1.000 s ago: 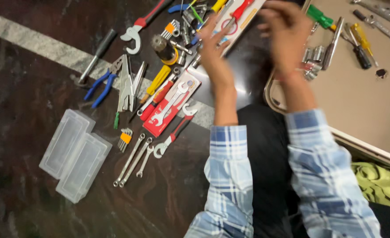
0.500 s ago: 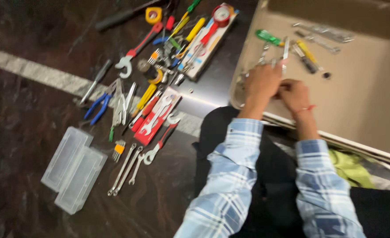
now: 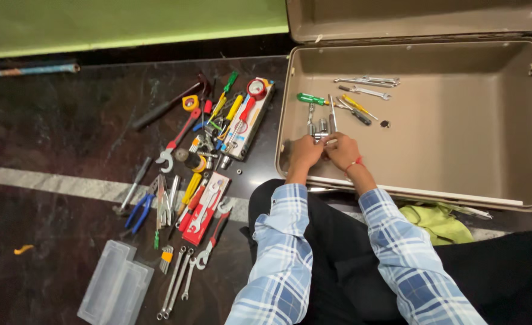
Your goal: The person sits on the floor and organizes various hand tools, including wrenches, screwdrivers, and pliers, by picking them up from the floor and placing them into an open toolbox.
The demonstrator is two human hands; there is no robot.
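Two forearms in blue plaid sleeves reach forward from the seated person's lap, nearly parallel, and the hands meet at the near-left corner of an open case [image 3: 458,150]. The left hand [image 3: 306,151] rests knuckles-up against the case's near wall; the right hand [image 3: 342,149], with a red thread at the wrist, lies just beside it at its 3 o'clock. The fingers of both curl together over a cluster of small metal sockets [image 3: 320,128]; whether they pinch one cannot be told.

At 12 o'clock from the hands, on the case floor, lie a green screwdriver [image 3: 309,99], a yellow screwdriver [image 3: 355,105] and spanners [image 3: 368,81]. The case's lid stands open at the far edge.

At 9 o'clock, on the dark stone floor [image 3: 49,144] crossed by a pale stripe, spreads a litter of pliers, wrenches and screwdrivers, with a red spanner card [image 3: 206,207] and a clear box [image 3: 115,292] nearest. A green wall runs along the far side.
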